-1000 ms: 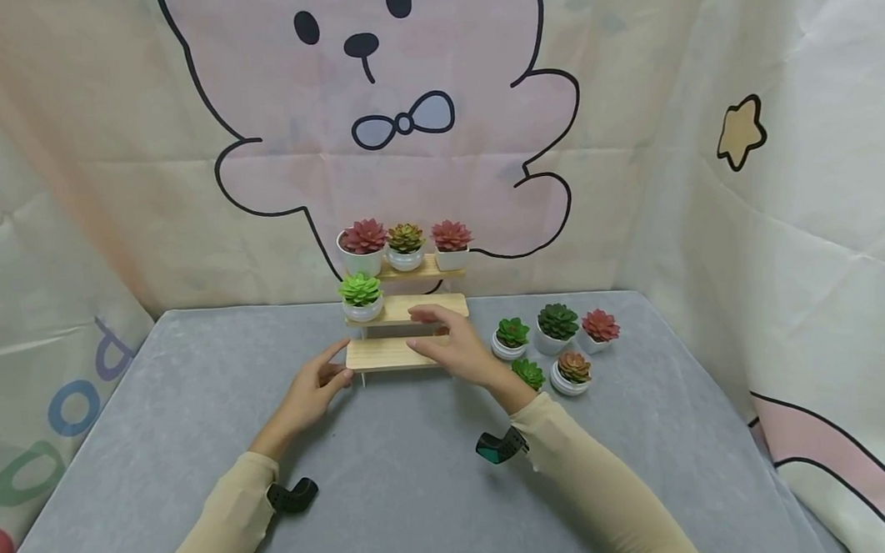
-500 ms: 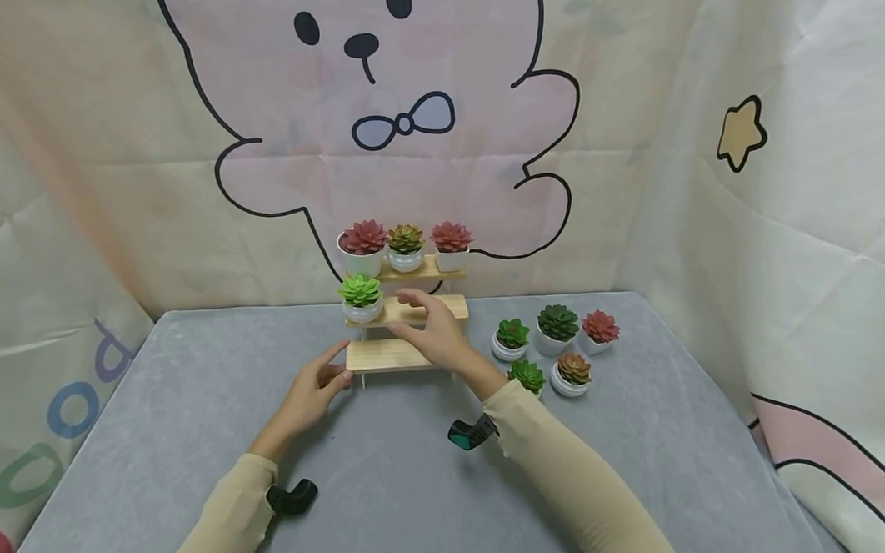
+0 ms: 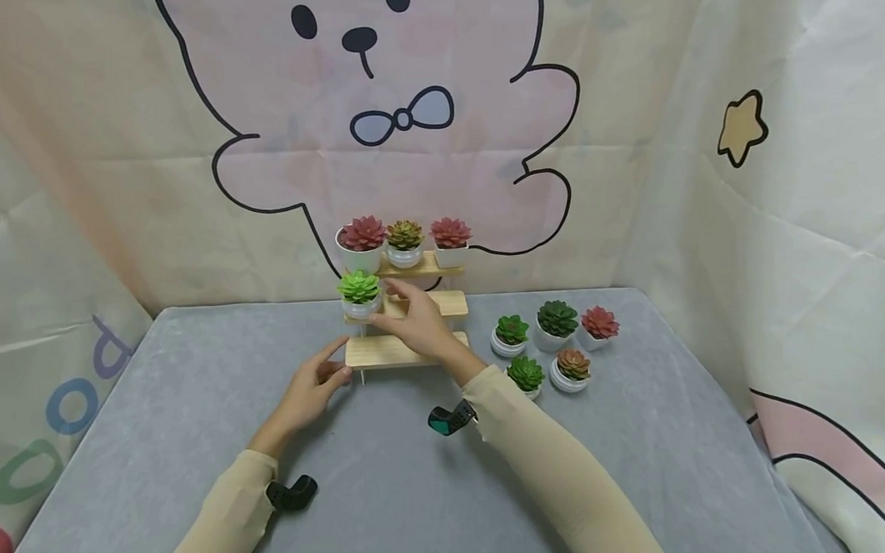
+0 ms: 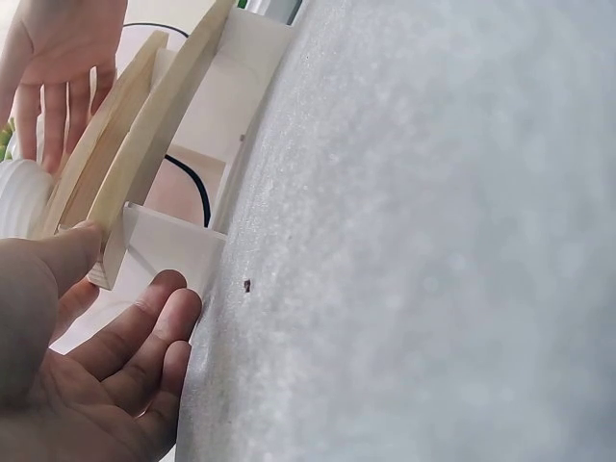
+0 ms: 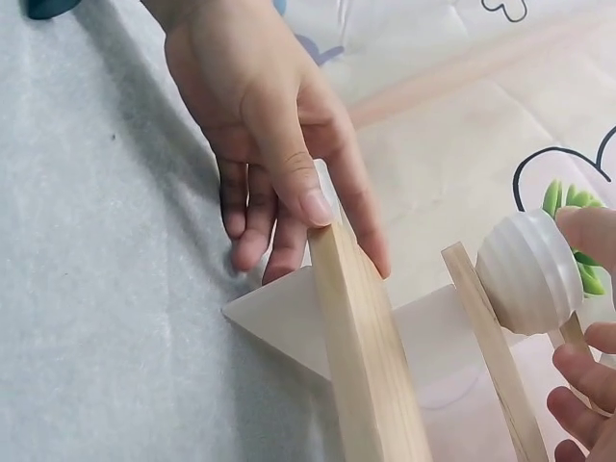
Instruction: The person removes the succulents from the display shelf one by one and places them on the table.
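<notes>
A three-tier wooden plant stand point(image 3: 397, 352) rests on the table, its tiers joined by whitish supports. My left hand point(image 3: 309, 390) pinches the left end of the lowest shelf; thumb and index finger lie on either side of the board point(image 5: 351, 318). On the left of the middle shelf sits a bright green succulent in a white pot point(image 3: 359, 293). My right hand point(image 3: 418, 324) is at that pot's right side, thumb in front and fingers extended. In the right wrist view its thumb reaches the ribbed pot point(image 5: 529, 269); whether it touches is unclear.
The top shelf carries a large red succulent point(image 3: 361, 243), a yellow-green one point(image 3: 405, 243) and another red one point(image 3: 451, 241). Right of the stand, several potted succulents stand on the grey cloth, among them a dark green one point(image 3: 557, 325). A printed curtain hangs behind.
My right hand has moved left across the stand to the bright green succulent's pot. The left hand keeps its hold on the lowest shelf. The head view has tilted down very slightly.
</notes>
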`<state>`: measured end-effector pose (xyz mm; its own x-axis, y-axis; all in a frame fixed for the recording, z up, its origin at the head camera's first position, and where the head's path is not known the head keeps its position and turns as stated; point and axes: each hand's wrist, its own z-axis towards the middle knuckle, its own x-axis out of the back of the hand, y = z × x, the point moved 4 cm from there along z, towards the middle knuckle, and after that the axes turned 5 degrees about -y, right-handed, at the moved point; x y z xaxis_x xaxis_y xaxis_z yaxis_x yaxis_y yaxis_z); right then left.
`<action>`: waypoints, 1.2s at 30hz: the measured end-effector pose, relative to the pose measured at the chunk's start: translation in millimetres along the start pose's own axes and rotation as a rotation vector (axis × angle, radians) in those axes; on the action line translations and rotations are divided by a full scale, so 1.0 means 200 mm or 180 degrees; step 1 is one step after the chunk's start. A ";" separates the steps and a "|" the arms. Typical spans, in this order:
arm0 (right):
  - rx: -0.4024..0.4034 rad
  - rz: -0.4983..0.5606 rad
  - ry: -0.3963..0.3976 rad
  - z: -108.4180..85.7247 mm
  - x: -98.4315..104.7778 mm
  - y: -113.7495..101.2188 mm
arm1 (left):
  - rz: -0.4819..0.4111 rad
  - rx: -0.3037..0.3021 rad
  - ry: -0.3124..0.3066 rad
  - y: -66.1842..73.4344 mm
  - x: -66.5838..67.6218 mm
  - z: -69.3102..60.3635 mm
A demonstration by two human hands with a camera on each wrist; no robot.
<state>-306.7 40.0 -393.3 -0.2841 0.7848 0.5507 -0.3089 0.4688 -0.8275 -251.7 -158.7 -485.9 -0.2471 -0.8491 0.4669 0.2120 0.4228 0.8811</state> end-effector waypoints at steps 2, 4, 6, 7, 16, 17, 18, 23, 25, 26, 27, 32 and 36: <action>-0.0021 -0.0056 -0.0005 0.01 0.00 -0.01 | 0.0024 -0.0008 0.0008 0.00 0.00 0.00; -0.0030 -0.0095 -0.0012 0.02 -0.01 -0.01 | 0.0047 -0.0020 0.0013 0.01 0.01 0.00; -0.0027 -0.0104 -0.0020 0.03 -0.01 -0.01 | 0.0059 -0.0019 0.0018 0.00 0.01 0.00; -0.0023 -0.0097 -0.0023 0.04 -0.02 -0.01 | 0.0073 -0.0041 0.0009 0.01 0.00 0.00; -0.0040 -0.0119 0.0045 0.07 -0.04 -0.01 | 0.0011 -0.0042 -0.0004 0.00 0.00 0.00; -0.0047 -0.0123 0.0049 0.07 -0.04 -0.01 | 0.0017 -0.0042 -0.0012 0.00 0.00 0.00; -0.0058 -0.0120 0.0052 0.07 -0.04 -0.01 | 0.0021 -0.0043 -0.0012 0.00 0.00 0.00; -0.0104 -0.0118 0.0047 0.09 -0.05 -0.01 | 0.0022 -0.0053 -0.0011 -0.01 0.01 0.00; -0.0129 -0.0119 0.0042 0.09 -0.05 -0.01 | 0.0019 -0.0057 -0.0006 -0.01 0.01 0.00; -0.0145 -0.0121 0.0041 0.09 -0.05 -0.01 | 0.0020 -0.0056 -0.0004 -0.01 0.01 0.00; -0.0162 -0.0126 0.0044 0.09 -0.05 -0.01 | 0.0019 -0.0055 -0.0002 -0.01 0.01 0.00; -0.0205 -0.0151 0.0058 0.09 -0.05 -0.01 | 0.0001 -0.0062 -0.0007 0.00 0.00 0.00; -0.0198 -0.0171 0.0064 0.10 -0.05 -0.01 | 0.0009 -0.0055 -0.0012 0.00 0.00 0.00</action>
<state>-321.4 23.8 -395.7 -0.2502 0.7655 0.5928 -0.2660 0.5344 -0.8023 -251.7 -159.5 -486.4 -0.2500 -0.8467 0.4697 0.2290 0.4196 0.8783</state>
